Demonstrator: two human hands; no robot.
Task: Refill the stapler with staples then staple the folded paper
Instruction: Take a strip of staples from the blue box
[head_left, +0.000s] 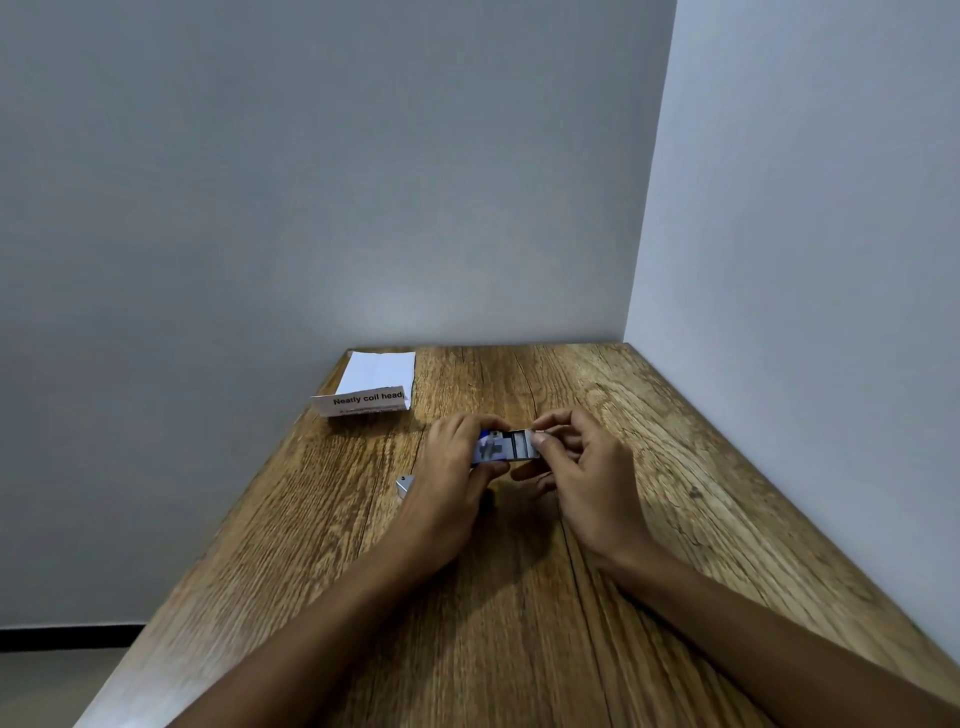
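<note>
My left hand (453, 470) grips a small blue and white staple box (503, 447) just above the wooden table (675, 467). My right hand (582, 462) pinches the box's right end with thumb and forefinger, where its inner tray shows slid partly out. A small metal piece (404, 484), likely part of the stapler, peeks out left of my left wrist; the rest of it is hidden. The folded white paper (371, 387) with black print lies at the table's far left corner.
Grey walls close off the table at the back and the right. The table's left edge runs diagonally, with floor below it at lower left.
</note>
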